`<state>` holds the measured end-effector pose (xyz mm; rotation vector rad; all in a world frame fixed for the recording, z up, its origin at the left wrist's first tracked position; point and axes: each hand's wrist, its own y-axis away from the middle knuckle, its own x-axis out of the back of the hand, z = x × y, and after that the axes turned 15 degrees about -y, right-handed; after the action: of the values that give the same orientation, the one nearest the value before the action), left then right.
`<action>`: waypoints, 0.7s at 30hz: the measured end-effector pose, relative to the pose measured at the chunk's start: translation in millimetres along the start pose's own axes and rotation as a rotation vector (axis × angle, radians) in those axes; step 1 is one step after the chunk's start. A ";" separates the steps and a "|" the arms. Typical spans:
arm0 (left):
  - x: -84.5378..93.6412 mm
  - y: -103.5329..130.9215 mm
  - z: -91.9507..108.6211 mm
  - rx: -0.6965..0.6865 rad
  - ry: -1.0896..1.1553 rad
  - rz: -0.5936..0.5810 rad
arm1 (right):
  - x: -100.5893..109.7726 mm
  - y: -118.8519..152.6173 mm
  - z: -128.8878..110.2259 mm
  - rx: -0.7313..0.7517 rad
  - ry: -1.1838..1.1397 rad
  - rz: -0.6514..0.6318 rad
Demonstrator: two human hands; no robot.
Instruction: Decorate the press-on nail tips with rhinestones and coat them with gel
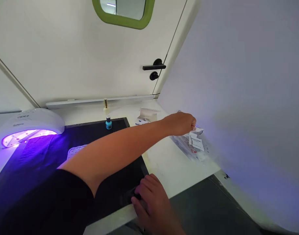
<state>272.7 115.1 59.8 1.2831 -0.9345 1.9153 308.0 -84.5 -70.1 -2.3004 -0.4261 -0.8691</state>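
My left hand (180, 124) reaches across to the right end of the white table, its fingers closed on something I cannot make out. White paper packets (196, 142) and a clear plastic bag (186, 147) lie just below it. Near the table's front edge, my right hand (151, 199) rests by the corner of the black mat (115, 192), fingers curled round a small dark object that is mostly hidden. An open small box (148, 115) stands behind my left forearm. A blue bottle (108, 123) is upright on the mat's far part.
A white lamp (29, 122) glows purple at the left. Behind the mat stands a gold-capped bottle (105, 106). A patterned light item (75, 151) is partly under my left arm. The door with a black handle (154, 67) and a wall bound the table.
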 end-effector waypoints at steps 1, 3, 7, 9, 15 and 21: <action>-3.1 -7.3 -2.9 0.022 -0.016 0.013 | 0.5 0.0 0.1 -0.001 -0.006 0.005; -4.2 -9.3 -13.3 0.049 -0.042 0.054 | 1.9 -1.2 -0.4 0.001 -0.022 0.015; 14.7 34.5 -43.3 0.099 -0.108 0.140 | 5.4 -8.1 -2.9 0.032 -0.056 0.041; 29.5 75.5 -56.0 0.129 -0.136 0.156 | 7.0 -12.6 -4.3 0.060 -0.073 0.052; 60.1 233.4 -69.3 0.284 -0.249 0.048 | 10.5 -27.3 -6.9 0.163 -0.150 0.039; 56.8 347.3 -71.3 0.641 -0.166 0.014 | 11.9 -39.1 -1.2 0.182 -0.164 -0.009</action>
<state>-63.1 -6.4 22.8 1.8160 -0.3998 2.2369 296.8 -55.2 -43.8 -2.2097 -0.5631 -0.6201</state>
